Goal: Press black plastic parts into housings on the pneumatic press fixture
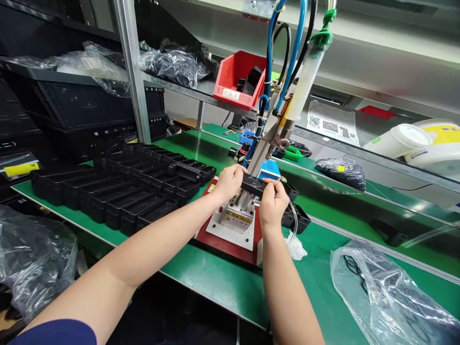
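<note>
My left hand [228,182] and my right hand [272,207] both grip a small black rectangular part [254,184] with a round speaker-like opening. They hold it by its two ends over a metal fixture [241,203]. The fixture stands on a white plate with a yellow warning label [236,221], on a red base [226,244]. A slanted dispensing syringe [304,84] with blue hoses [283,52] points down at the part from above.
Black plastic trays [118,189] lie in rows on the green bench at left. A clear bag [384,292] lies at right, another [32,258] at far left. A red bin [237,79] and bagged parts [172,62] sit on the shelf. More black parts [300,218] rest behind the fixture.
</note>
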{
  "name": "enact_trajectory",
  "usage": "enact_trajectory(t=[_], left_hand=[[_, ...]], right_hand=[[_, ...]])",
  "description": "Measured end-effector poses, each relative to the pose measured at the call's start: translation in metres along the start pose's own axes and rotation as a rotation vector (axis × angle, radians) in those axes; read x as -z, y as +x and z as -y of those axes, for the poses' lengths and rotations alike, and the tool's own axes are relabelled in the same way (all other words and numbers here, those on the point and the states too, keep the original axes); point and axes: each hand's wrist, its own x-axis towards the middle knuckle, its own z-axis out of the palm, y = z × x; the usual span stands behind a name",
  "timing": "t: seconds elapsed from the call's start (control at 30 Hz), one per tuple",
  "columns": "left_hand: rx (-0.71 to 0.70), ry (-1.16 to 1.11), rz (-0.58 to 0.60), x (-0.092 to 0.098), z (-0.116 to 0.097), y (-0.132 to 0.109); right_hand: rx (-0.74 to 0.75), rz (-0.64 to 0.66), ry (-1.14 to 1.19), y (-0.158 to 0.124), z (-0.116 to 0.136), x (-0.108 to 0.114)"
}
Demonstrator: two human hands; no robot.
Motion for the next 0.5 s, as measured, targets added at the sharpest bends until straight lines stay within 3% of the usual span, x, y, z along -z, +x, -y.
enact_trajectory(t=[0.27,0.33,0.43,0.5], left_hand=[[-0.068,0.013,0.016,0.004,0.01,-0.001],[-0.084,0.016,0.051,0.007,0.01,-0.001],[-0.13,0.038,0.037,0.016,0.007,-0.022],[-0.115,0.097,-0.038,0.029,0.01,-0.054]], right_hand=[[0.001,-0.039,0.049,-0.01,-0.008,-0.008],[-0.01,0.014,0.045,-0.012,-0.006,-0.005],[-0.032,0.182,0.055,-0.021,-0.011,0.02],[-0.09,0.234,-0.065,-0.03,-0.025,0.054]])
